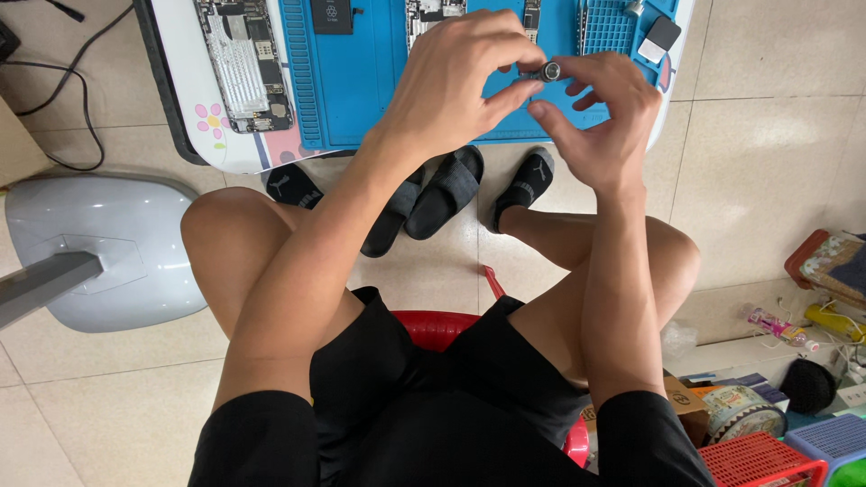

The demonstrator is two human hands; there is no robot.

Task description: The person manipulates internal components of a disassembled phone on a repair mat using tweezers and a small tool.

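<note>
Sitting low on a red plastic stool (433, 326), bare knees apart, black slides (433, 197) on pale floor tiles at 12 o'clock. Pinching one small round metal part (549, 71) between both hands: left hand (460, 86) at its 9 o'clock, right hand (604, 117) at 4 o'clock, fingers narrow, equally near, long axis too small to tell. Beyond, blue rubbery mat (361, 81) and opened phone (244, 63) at 11 o'clock.

Repair mat (361, 81) blue matt rubber; floor tiles (767, 153) glossy; stool (433, 326) red plastic.
</note>
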